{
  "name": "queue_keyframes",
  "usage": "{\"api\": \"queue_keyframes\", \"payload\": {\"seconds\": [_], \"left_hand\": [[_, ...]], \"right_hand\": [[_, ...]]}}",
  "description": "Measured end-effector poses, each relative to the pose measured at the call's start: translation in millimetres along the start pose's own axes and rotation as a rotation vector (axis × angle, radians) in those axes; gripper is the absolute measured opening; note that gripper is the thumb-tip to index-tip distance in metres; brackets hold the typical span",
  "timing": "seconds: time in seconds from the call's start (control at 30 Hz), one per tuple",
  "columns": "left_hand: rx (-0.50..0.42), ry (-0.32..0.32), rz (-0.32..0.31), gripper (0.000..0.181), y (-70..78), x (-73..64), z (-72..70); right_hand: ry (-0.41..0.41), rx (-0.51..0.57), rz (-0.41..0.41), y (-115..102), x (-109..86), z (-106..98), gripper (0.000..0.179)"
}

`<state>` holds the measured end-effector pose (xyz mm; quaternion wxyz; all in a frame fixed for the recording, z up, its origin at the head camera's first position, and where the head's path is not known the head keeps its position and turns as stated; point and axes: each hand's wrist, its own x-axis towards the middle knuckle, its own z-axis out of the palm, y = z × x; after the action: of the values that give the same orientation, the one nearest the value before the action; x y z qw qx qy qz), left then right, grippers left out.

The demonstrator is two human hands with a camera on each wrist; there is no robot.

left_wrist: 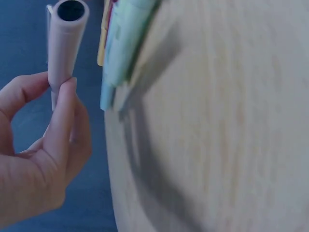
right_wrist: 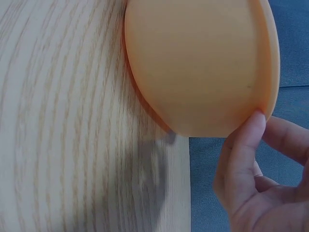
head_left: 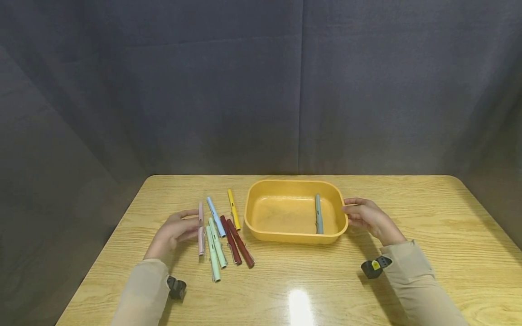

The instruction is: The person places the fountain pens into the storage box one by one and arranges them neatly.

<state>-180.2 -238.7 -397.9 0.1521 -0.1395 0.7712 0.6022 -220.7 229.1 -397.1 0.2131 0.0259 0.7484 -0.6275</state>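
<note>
My left hand (head_left: 178,230) pinches a pink pen (left_wrist: 67,53) between thumb and fingers, at the left side of the pen group. The pen's dark round end faces the left wrist camera, and its clip shows along one side. My right hand (head_left: 374,218) grips the rim at the right end of a yellow-orange tray (head_left: 281,215); in the right wrist view the tray's wall (right_wrist: 193,63) meets the fingertips. Inside the tray, near its right end, lies a grey-green pen (head_left: 319,215).
Between the left hand and the tray lie two mint-green pens (head_left: 213,260), a light blue pen (head_left: 216,217), two dark red pens (head_left: 240,244) and a yellow pen (head_left: 234,209). They rest on a wooden table (head_left: 253,294). A dark curtain (head_left: 244,90) hangs behind.
</note>
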Motion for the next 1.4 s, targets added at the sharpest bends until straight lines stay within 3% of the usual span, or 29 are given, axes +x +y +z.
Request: {"api": "queue_keyframes", "payload": {"seconds": [0.27,0.53,0.87,1.27,1.4], "left_hand": [[-0.087,-0.053,0.054,0.066,15.5,-2.4,5.8],[-0.146,-0.084,0.074,0.063,28.3,-3.0,20.2],[-0.215,-0.154,0.093,0.062,41.9,-0.1,44.5],[-0.248,-0.183,0.092,0.058,55.1,9.6,82.6],[-0.244,-0.199,0.119,0.058,59.2,10.4,94.9]], "right_hand": [[0.000,0.006,0.001,0.3,0.8,1.4,0.052],[-0.009,0.010,0.003,0.1,0.2,0.3,0.051],[-0.019,0.021,0.010,-1.6,-2.4,-0.7,0.050],[-0.027,0.012,0.001,-3.2,-1.9,-3.3,0.046],[-0.028,0.010,0.003,-2.6,-2.0,-3.0,0.047]]}}
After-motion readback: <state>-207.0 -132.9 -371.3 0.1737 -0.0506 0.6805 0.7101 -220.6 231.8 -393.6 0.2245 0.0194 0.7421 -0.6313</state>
